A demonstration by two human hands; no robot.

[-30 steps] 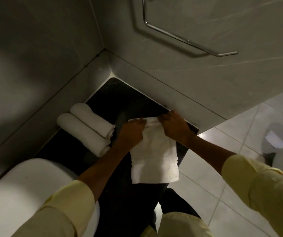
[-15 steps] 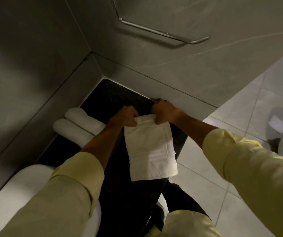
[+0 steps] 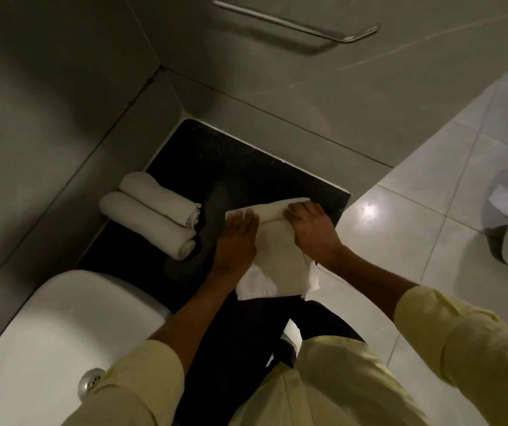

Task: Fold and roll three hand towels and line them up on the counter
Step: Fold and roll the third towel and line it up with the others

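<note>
At centre frame, on the black counter [image 3: 240, 155]: one white hand towel [image 3: 277, 259], folded to a long strip, its far end turned into a short roll, its near end hanging past the counter's front edge.

Left hand [image 3: 236, 238]: palm down, fingers together and extended, pressed flat on the left end of the roll and the strip beside it.

Right hand [image 3: 312, 230]: palm down, fingers curled over the right end of the roll, knuckles raised; whether the thumb grips beneath cannot be told.

Left of centre, on the same counter: two rolled towels [image 3: 154, 213], white, lying side by side and touching, long axes running from upper left to lower right, set against the grey wall [image 3: 46, 118]. Well apart from the towel in hand.

Lower left of frame: white basin [image 3: 62, 318], rim touching the counter's near end, metal drain fitting [image 3: 90, 383] at its lower part.

Top of frame: chrome towel rail [image 3: 295, 26] on the wall.

Right of frame: pale tiled floor [image 3: 424, 210].

Bottom of frame: yellow sleeves [image 3: 467, 348] on both forearms, rolled short of the wrists.
</note>
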